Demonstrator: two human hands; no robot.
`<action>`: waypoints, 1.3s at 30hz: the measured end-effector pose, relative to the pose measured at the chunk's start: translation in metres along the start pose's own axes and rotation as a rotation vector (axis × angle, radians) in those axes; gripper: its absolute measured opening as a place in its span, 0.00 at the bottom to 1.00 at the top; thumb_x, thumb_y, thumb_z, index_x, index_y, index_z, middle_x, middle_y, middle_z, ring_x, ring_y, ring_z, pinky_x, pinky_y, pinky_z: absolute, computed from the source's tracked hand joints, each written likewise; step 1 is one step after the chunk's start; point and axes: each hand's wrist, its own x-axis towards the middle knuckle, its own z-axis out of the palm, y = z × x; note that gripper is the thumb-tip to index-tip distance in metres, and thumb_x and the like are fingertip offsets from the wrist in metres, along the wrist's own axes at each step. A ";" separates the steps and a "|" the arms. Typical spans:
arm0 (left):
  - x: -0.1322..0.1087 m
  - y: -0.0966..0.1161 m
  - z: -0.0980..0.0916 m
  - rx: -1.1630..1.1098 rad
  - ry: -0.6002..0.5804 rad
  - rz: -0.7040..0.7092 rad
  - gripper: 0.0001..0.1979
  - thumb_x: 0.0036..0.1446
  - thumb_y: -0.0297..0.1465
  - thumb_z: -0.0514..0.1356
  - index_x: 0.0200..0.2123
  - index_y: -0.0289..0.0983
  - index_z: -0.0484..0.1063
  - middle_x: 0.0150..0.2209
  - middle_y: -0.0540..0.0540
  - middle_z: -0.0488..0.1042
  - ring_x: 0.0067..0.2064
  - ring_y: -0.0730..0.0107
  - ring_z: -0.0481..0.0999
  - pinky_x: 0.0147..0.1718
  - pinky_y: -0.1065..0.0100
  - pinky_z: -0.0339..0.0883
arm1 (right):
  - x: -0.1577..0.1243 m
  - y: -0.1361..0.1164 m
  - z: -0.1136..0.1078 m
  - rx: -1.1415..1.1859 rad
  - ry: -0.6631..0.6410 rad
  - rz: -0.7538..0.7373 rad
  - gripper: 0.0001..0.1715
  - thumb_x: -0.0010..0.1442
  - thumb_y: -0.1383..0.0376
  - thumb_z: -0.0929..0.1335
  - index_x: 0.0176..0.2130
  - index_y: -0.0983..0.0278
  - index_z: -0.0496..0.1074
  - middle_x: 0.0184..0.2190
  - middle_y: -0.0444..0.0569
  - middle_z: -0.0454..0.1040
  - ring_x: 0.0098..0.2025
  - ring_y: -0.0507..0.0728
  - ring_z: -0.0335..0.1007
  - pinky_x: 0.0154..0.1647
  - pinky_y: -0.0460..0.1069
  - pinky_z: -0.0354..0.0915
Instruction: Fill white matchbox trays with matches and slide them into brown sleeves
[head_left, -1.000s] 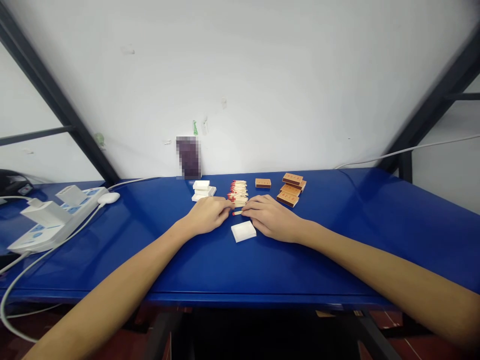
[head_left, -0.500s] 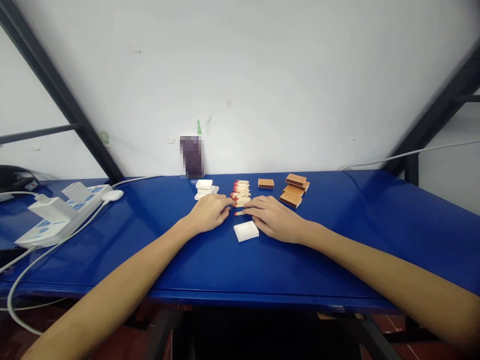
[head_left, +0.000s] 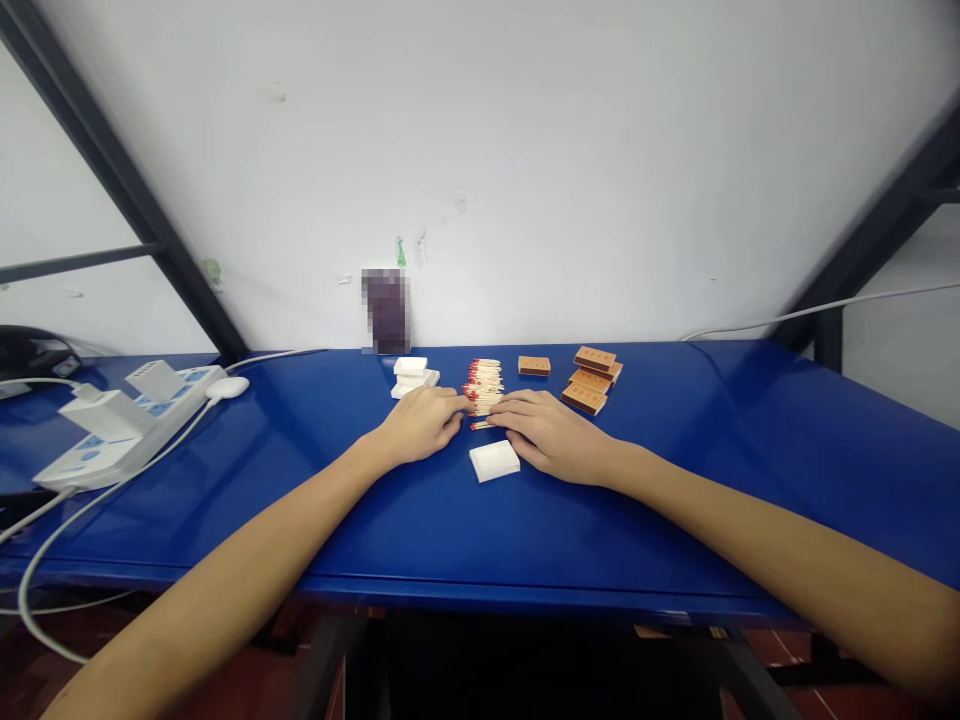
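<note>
I noted left hand (head_left: 420, 426) and right hand (head_left: 552, 436) half-curled, bracketing loose matches (head_left: 480, 425) beside pile (head_left: 483, 382), seemingly squaring them; grip unclear.

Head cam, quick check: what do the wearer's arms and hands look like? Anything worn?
Nothing worn that shows. The left hand and right hand have no gloves, rings, watch or wristbands. Both forearms are uncovered to the frame edge, with no sleeves in view and no markings visible.
</note>
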 end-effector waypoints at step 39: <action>0.001 0.006 -0.004 -0.093 -0.013 0.007 0.13 0.62 0.26 0.51 0.41 0.38 0.76 0.32 0.47 0.75 0.35 0.66 0.72 0.36 0.66 0.63 | 0.001 0.000 -0.001 0.009 -0.014 -0.001 0.19 0.66 0.70 0.62 0.53 0.65 0.74 0.52 0.56 0.76 0.58 0.65 0.66 0.57 0.64 0.64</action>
